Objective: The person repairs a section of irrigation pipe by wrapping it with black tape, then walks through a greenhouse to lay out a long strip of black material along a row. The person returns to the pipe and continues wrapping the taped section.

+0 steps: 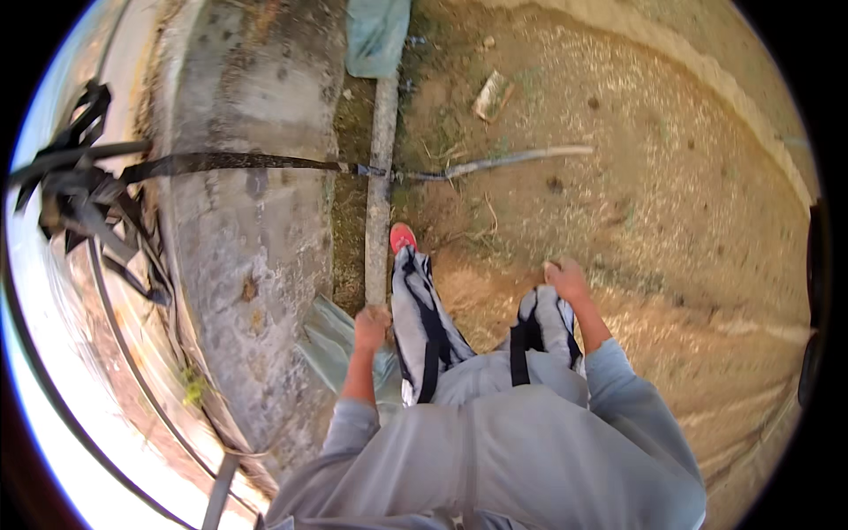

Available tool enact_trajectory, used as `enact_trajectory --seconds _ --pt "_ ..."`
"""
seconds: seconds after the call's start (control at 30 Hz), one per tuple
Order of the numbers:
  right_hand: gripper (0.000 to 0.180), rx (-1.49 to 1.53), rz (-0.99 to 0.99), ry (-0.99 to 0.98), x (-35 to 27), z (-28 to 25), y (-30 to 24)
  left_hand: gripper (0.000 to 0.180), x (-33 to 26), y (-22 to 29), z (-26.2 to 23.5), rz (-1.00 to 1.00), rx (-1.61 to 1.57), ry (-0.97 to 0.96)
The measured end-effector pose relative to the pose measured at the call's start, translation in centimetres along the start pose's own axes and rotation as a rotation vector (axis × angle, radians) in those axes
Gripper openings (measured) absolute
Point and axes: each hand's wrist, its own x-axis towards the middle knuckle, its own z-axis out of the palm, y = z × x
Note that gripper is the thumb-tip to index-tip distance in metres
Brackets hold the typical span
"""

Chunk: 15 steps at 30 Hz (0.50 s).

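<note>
My left hand (372,327) is curled closed beside my left leg, near the lower end of a long grey pipe-like bar (378,221). Nothing shows in its fingers. My right hand (566,278) hangs by my right knee with its fingers curled in, over bare soil; no object is visible in it either. A red shoe (403,237) pokes out ahead of my left leg, beside the bar. Beneath my left forearm lies a pale green plastic sheet (329,340). My right foot is hidden.
A black strap (238,162) crosses the concrete strip (256,221) to the bar. Beyond it a thin grey hose (521,159) lies on the brown soil (671,194). A broken block (491,95) lies ahead, and tangled black straps (88,194) hang at the left.
</note>
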Motion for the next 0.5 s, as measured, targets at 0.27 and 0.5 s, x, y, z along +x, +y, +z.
enact_trajectory --seconds 0.27,0.5 --pt "0.027 0.649 0.431 -0.082 9.2 22.4 -4.1 0.023 17.6 4.3 -7.1 -0.111 -0.015 -0.133" --pt "0.023 1.182 0.562 -0.291 27.7 36.8 -6.0 0.038 35.1 -5.6 1.2 0.114 0.268 -0.017"
